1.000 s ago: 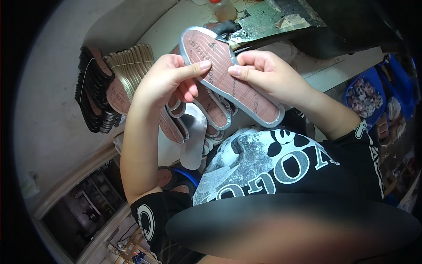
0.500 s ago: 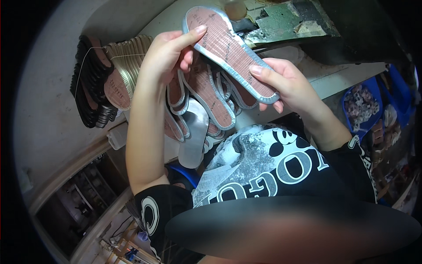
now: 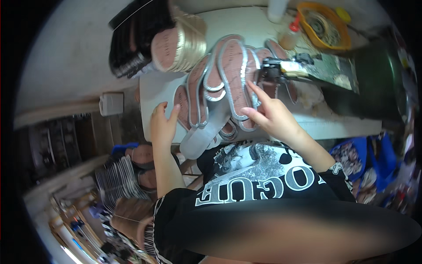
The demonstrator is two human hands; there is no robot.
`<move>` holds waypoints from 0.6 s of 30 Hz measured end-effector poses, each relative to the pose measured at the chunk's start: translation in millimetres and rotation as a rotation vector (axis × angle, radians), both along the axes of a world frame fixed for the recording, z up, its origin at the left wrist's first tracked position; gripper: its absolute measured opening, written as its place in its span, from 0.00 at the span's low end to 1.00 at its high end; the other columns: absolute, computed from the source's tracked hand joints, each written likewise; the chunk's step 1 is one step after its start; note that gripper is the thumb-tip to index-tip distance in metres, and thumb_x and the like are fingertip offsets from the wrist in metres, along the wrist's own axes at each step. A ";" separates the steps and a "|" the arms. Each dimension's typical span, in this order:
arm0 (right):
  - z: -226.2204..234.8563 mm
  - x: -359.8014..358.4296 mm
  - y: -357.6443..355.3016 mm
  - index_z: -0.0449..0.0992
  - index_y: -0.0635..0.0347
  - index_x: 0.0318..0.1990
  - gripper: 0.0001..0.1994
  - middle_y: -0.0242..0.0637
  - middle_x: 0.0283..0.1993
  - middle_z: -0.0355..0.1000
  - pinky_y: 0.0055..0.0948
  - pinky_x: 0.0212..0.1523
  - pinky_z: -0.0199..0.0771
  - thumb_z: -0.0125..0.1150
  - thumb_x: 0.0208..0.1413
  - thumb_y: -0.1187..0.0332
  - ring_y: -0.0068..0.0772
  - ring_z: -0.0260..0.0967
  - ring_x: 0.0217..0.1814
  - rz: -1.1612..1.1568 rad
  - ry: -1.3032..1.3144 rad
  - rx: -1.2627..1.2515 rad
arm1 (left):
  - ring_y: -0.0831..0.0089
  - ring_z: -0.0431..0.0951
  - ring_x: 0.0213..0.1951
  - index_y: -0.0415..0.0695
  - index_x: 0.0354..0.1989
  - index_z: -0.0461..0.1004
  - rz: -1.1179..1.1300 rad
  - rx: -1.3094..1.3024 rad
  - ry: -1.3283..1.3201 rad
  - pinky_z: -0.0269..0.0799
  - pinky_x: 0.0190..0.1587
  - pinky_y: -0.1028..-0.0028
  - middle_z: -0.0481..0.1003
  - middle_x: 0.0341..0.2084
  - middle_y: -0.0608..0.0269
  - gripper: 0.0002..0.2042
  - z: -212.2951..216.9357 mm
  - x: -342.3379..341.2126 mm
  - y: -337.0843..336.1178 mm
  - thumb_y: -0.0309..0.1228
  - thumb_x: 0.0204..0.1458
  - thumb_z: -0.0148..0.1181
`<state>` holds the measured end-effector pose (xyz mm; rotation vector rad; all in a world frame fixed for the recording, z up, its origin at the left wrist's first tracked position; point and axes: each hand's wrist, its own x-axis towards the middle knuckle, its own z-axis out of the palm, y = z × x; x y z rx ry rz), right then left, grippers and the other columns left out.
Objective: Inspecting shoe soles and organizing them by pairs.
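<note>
Pink insoles with silver edging lie overlapped in a pile on the white table. The topmost insole point(image 3: 232, 72) has its lower end beside my right hand point(image 3: 278, 118). That hand is open, thumb and forefinger apart at the insole's edge; whether the tips touch it I cannot tell. Left of the pile, my left hand point(image 3: 163, 124) is open and holds nothing, its fingers close to the outermost insole point(image 3: 181, 104). A greyish translucent sole-shaped sheet point(image 3: 204, 134) sticks out from beneath the pile over the table's front edge.
A green machine point(image 3: 338, 72) stands right of the pile on the white table point(image 3: 334, 125). Behind it are a yellow basket point(image 3: 345, 42) and a red-tipped bottle point(image 3: 290, 37). Bundled gold-edged insoles point(image 3: 191, 44) and black-edged ones point(image 3: 140, 39) stand at back left. A blue bin point(image 3: 354, 149) sits lower right.
The silver-edged insole that both hands held up is out of their grip, and an insole lies atop the pile. My hands have lowered and opened. The view has shifted.
</note>
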<state>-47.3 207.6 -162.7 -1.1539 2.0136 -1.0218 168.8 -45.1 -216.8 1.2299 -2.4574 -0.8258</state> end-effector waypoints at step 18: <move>12.9 22.4 -0.5 0.73 0.66 0.47 0.13 0.30 0.29 0.72 0.14 0.20 0.64 0.53 0.61 0.66 0.15 0.69 0.27 -0.055 -0.537 -0.004 | 0.75 0.75 0.36 0.34 0.45 0.69 0.245 0.369 0.551 0.70 0.40 0.76 0.75 0.34 0.59 0.19 14.4 25.0 -8.9 0.30 0.48 0.64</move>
